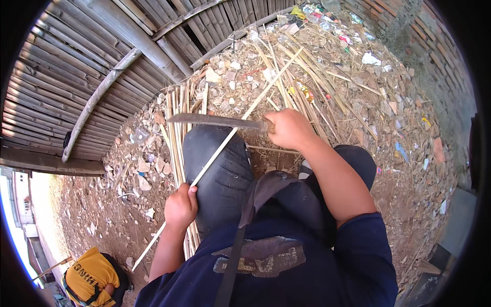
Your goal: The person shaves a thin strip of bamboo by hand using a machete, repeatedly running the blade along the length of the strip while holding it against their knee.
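My left hand is closed around a long pale bamboo strip, beside my left knee. The strip slants from the lower left, across that knee, to the upper middle. My right hand is wrapped around the handle of a large knife with a long, worn metal blade. Its blade points left above the knee and crosses the strip; whether the two touch I cannot tell. A bundle of similar bamboo strips lies on the ground along the outer side of my left leg.
More split bamboo strips lie scattered ahead on dirt littered with stones and rubbish. A bamboo slat wall rises at the left and a brick wall at the right. Another person in a yellow shirt is at the lower left.
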Tool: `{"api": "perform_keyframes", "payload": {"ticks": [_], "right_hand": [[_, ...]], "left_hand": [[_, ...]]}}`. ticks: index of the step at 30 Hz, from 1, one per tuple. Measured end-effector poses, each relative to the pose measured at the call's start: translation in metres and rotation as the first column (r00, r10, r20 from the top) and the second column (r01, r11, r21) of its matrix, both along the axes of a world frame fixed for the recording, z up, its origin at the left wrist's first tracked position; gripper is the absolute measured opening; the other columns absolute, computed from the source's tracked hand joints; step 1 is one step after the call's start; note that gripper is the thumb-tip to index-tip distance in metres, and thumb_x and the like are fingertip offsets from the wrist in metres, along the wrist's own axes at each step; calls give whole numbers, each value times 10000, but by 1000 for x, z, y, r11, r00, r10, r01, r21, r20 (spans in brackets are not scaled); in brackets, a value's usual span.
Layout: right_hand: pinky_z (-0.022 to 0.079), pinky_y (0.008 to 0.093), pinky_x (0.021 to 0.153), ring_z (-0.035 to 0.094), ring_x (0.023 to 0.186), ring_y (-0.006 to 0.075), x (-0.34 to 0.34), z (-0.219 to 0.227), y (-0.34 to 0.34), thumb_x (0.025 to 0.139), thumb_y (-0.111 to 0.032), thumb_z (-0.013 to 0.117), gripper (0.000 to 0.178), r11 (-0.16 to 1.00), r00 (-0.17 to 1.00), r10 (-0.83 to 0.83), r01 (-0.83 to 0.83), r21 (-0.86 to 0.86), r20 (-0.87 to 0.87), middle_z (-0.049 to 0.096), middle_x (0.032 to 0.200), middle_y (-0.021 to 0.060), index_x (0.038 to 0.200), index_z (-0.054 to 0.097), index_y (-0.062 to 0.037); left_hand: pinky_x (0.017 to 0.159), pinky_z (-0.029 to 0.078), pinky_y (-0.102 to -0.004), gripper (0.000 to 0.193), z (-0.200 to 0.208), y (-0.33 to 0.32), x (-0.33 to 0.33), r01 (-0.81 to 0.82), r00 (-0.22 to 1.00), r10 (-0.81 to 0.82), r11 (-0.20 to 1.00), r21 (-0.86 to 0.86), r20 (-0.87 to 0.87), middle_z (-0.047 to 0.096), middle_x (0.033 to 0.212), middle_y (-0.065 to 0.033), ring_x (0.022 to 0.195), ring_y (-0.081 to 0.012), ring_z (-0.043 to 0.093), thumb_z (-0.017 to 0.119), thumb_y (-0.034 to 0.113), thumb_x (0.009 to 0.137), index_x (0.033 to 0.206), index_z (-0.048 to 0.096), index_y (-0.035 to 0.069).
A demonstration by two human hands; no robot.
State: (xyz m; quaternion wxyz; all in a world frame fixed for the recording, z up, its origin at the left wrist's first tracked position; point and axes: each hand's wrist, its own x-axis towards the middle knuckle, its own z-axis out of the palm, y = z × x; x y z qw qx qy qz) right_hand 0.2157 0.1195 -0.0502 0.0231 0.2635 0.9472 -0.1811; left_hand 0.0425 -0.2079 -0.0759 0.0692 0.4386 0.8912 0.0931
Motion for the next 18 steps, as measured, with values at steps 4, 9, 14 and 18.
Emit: {"api": "perform_keyframes", "payload": {"ticks": [4,9,14,18], "right_hand": [[584,479,855,722,929,392,3,-13,34,795,-208,731,390,965,971,-234,226,-132,-47,746,962,197,1173,727,-114],[578,478,856,714,948,378,1,2,7,788,-177,715,359,977,986,-157,147,-155,-54,737,984,213,1136,732,-92],[579,489,830,715,910,401,12,-27,30,793,-187,694,319,979,981,-183,175,-108,-67,741,934,207,1091,724,-77],[579,489,834,715,904,408,3,8,-9,795,-193,703,358,997,986,-78,77,-15,-148,740,942,210,1138,728,-94]], "left_hand": [[607,520,-585,381,9,8,0,18,1000,-18,1000,-25,-5,647,689,-257,658,-492,654,479,375,1082,908,557,45],[594,514,-583,367,-2,-15,3,10,1000,-10,1000,9,-25,639,680,-251,638,-488,646,488,359,1079,894,545,47],[573,503,-580,354,3,5,7,-23,999,23,1000,6,-43,627,668,-254,627,-487,639,500,350,1076,888,521,51],[585,502,-581,349,-6,-15,-2,28,999,-29,999,41,16,623,667,-255,640,-495,635,506,343,1075,890,521,47]]}}
